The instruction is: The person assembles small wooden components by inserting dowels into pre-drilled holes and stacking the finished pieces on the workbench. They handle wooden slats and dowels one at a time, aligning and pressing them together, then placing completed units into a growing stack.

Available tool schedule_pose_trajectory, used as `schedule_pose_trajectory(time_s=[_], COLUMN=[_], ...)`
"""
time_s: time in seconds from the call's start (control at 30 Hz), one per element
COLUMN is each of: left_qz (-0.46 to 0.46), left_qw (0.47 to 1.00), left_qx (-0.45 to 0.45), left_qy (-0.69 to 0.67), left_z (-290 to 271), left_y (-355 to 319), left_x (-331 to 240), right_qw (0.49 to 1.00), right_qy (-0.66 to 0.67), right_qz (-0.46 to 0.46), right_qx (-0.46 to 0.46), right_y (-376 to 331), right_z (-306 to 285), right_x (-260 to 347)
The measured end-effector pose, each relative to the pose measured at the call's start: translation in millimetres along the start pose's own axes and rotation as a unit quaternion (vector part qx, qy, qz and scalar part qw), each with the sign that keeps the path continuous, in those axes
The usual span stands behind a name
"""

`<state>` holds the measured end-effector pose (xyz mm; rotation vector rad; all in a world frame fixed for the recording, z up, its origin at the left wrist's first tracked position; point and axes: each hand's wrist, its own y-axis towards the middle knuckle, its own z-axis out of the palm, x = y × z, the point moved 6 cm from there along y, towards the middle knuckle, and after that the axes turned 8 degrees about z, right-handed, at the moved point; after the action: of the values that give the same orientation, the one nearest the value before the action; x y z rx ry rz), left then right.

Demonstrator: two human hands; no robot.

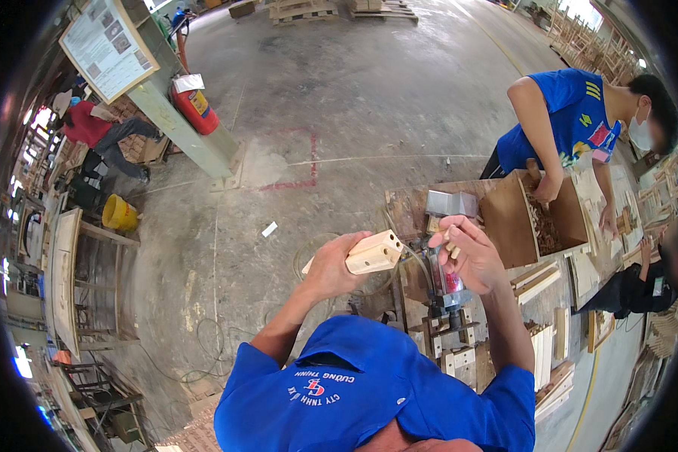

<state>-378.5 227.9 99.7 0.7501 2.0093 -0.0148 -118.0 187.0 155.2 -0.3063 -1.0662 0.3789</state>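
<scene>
My left hand [331, 268] is wrapped round a pale wooden block [375, 254] with round holes in its end and side. The holed end points right, toward my other hand. Small wooden dowels [451, 248] lie between the curled fingers of my right hand [478, 258]; how many I cannot tell. A gap separates the dowels from the block. Below and behind my right hand, a machine with a clear, red-tinted part [450, 283] stands on the workbench, partly hidden by that hand.
Across the bench, a co-worker in a blue shirt [554, 113] reaches into a wooden box [511, 218] of small wood pieces. Wooden parts [535, 282] lie along the bench. A fire extinguisher [194, 105] hangs on a post. A yellow bucket [120, 213] stands left, and hoses [218, 354] cross the floor.
</scene>
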Motion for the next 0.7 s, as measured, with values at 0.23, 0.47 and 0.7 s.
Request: schedule_pose_trajectory(time_s=[0.23, 0.47, 0.7], left_qz=[-0.012, 0.026, 0.042], left_qw=[1.000, 0.999, 0.998], left_qx=[0.021, 0.021, 0.036], left_qy=[0.000, -0.004, 0.006], left_z=[-2, -6, -4], left_y=[-1, 2, 3], left_x=[-6, -13, -15], right_qw=[0.991, 0.973, 0.873], right_qy=[-0.121, -0.225, -0.450], right_qz=[-0.024, -0.034, -0.190], right_qx=[0.056, 0.042, 0.005], right_y=[8, 6, -4], right_z=[15, 40, 58], right_x=[4, 11, 18])
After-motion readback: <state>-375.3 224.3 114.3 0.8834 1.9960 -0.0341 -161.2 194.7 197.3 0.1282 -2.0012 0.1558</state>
